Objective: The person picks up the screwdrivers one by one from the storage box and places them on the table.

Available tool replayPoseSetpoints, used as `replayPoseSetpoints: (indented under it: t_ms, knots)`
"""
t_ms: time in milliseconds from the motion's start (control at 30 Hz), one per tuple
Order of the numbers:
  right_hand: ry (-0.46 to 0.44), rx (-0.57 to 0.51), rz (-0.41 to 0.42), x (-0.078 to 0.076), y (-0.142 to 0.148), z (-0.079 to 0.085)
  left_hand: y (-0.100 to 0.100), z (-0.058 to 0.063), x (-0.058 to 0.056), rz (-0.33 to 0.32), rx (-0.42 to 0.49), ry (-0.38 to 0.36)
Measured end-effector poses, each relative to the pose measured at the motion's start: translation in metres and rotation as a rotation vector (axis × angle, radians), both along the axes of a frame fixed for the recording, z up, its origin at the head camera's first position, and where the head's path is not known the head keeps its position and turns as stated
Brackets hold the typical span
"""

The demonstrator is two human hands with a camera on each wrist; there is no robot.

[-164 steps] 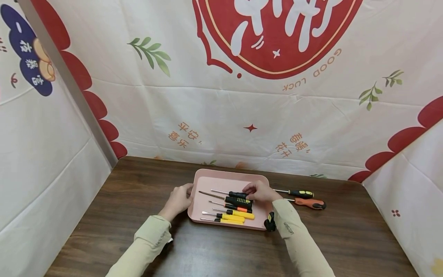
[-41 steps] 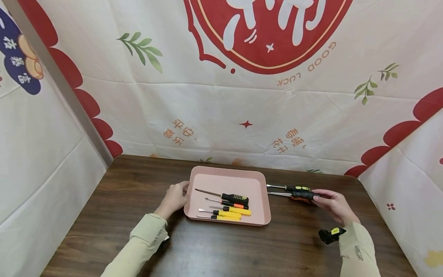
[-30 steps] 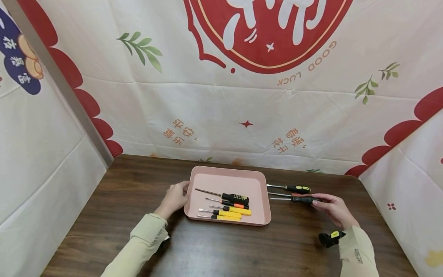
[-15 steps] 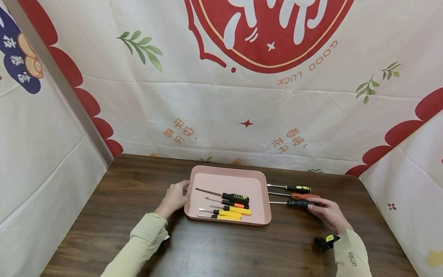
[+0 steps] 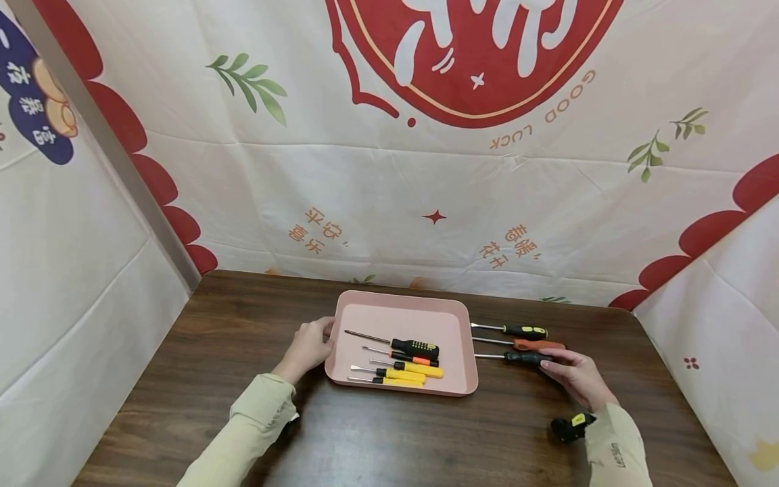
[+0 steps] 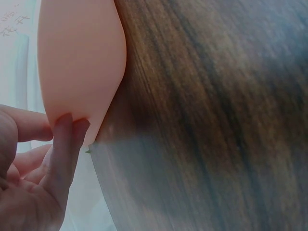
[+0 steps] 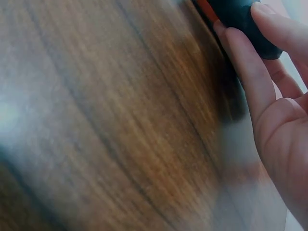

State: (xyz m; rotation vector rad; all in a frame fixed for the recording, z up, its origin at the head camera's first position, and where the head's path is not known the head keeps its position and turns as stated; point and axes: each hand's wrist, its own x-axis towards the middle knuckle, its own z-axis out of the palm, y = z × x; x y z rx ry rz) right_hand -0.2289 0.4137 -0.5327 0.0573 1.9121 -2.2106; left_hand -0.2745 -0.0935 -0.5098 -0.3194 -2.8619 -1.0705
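My left hand (image 5: pixel 308 348) pinches the left rim of a pink tray (image 5: pixel 377 308); the left wrist view shows the fingertips (image 6: pixel 63 126) against the tray's wall. Several screwdrivers lie in the tray, a black one with yellow dots (image 5: pixel 414 349), a black-and-orange one (image 5: pixel 420 361) and yellow-handled ones (image 5: pixel 420 369). On the right my right hand (image 5: pixel 578 379) holds a black-handled screwdriver (image 5: pixel 522 357) by the end of its handle, its shaft pointing left towards the tray. Directly behind it are an orange-handled screwdriver (image 5: pixel 535 344) and a black-and-yellow one (image 5: pixel 525 332).
The dark wooden table (image 5: pixel 426 443) reaches back to a printed white cloth (image 5: pixel 377 203), with cloth at both sides too. A black wrist device (image 5: pixel 571 427) sits at my right sleeve.
Over these seconds my right hand has brought the black screwdriver out of the tray to the right, then towards me, in front of the orange one. My left hand stays at the tray's rim.
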Motion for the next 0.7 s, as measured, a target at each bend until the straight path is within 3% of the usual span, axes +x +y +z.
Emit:
replayPoseSetpoints:
  t_ms: [300,700]
  knots:
    - [0.002,0.152,-0.059,0.0004,-0.0011,-0.0011,-0.0003,-0.0004,-0.0005,0.002,-0.005,0.008]
    - [0.064,0.586,-0.131,0.0005,-0.0043,-0.0013,0.0001,0.0002,0.0004,-0.004,0.008,-0.02]
